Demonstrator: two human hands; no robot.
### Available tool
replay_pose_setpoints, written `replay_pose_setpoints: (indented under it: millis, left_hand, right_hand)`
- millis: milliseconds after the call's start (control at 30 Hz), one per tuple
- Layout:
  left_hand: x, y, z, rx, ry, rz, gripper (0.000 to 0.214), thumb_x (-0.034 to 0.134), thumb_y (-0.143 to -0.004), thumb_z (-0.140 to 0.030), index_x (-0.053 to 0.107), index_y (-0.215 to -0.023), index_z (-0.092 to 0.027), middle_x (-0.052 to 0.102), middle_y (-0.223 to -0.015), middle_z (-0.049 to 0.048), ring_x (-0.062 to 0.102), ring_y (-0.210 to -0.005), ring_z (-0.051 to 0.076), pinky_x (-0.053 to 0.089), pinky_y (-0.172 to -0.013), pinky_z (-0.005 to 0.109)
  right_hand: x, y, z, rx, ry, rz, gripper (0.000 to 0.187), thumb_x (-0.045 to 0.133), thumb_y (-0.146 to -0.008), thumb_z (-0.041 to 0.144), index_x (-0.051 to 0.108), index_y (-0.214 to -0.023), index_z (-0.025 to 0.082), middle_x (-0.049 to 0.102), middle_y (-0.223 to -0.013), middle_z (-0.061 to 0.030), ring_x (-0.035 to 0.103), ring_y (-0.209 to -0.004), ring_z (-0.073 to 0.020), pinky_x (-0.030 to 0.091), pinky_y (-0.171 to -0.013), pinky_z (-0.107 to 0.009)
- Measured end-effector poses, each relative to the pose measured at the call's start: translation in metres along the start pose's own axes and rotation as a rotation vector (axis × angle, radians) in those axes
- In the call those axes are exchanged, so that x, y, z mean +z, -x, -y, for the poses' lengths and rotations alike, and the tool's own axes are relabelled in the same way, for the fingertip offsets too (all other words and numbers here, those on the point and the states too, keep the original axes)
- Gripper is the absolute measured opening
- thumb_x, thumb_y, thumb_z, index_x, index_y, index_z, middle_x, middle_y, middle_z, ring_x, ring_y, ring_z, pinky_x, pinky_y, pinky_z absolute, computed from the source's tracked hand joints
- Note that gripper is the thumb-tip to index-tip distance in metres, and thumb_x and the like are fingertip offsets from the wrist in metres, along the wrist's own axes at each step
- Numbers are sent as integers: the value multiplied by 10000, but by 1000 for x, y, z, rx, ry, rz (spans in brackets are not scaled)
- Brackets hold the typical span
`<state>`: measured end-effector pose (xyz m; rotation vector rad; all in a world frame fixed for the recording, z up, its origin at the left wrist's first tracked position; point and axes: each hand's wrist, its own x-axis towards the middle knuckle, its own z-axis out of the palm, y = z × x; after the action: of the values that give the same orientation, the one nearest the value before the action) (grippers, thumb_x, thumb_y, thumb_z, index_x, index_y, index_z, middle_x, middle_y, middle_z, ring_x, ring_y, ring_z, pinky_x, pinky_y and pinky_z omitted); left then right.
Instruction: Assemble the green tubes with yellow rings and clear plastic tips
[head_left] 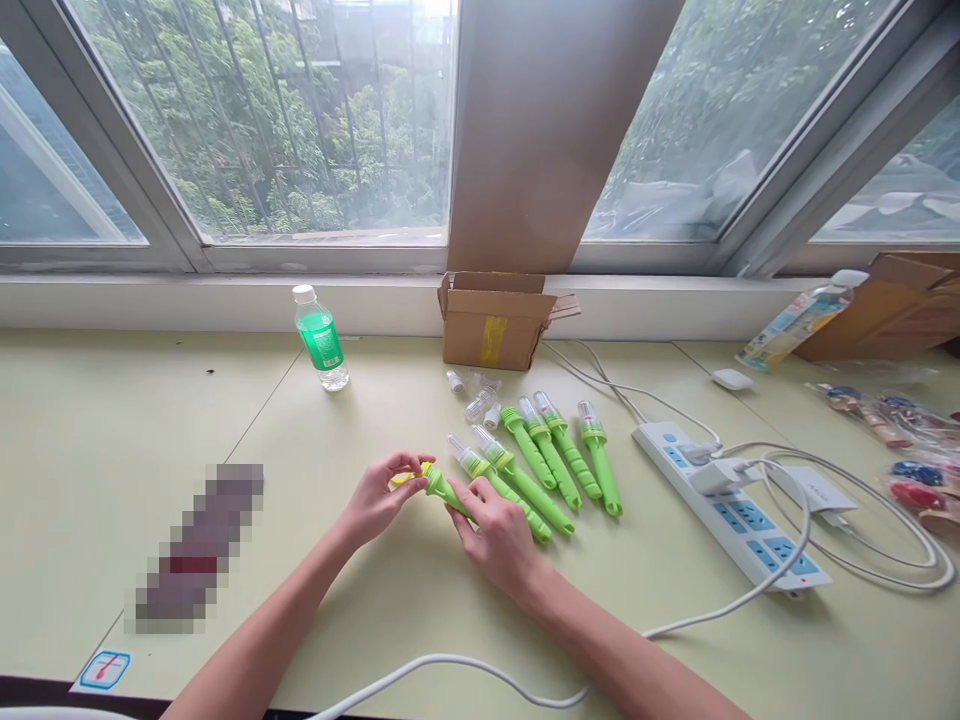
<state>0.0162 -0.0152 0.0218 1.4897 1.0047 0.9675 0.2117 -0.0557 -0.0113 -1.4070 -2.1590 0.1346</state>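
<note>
My right hand (499,530) is closed around a green plastic handle (442,487), which points toward my left hand. At the handle's head, the thumb and fingers of my left hand (386,492) pinch a small yellow ring-like piece (426,468); the fingers partly hide it. Just beyond my right hand lie two green handles with clear caps, the nearer (501,485) and the farther (525,485). Further right are several more, including an uncapped green handle (528,447) and a capped one (600,465) set apart.
Loose clear caps (480,405) lie before an open cardboard box (491,330). A green-labelled bottle (321,340) stands left of it. On the right are a power strip (739,510) with white cables, a tilted bottle (799,322) and bagged items (911,470). A cable (442,660) crosses the front.
</note>
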Motion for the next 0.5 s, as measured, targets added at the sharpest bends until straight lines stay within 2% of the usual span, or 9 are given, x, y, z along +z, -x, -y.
replay_pose_setpoints:
  millis: [200, 500]
  left_hand:
    - [-1, -1, 0, 26, -50, 37, 217, 704, -747, -293, 520, -801, -193, 659, -1129, 101, 632, -1005, 230, 475, -891, 393]
    - [-1, -1, 1, 43, -103, -8, 259, 718, -737, -310, 492, -787, -194, 678, -1061, 74, 643, -939, 214, 491, -872, 397]
  right_hand:
    - [0, 0, -1, 24, -100, 4, 344, 486, -912, 257, 573, -1244, 231, 617, -835, -61, 575, -603, -152, 438, -555, -262]
    - [-7, -1, 7, 86, -335, 58, 292, 507, -903, 256, 615, -1173, 243, 590, -809, -40, 575, -665, -161, 476, -629, -273]
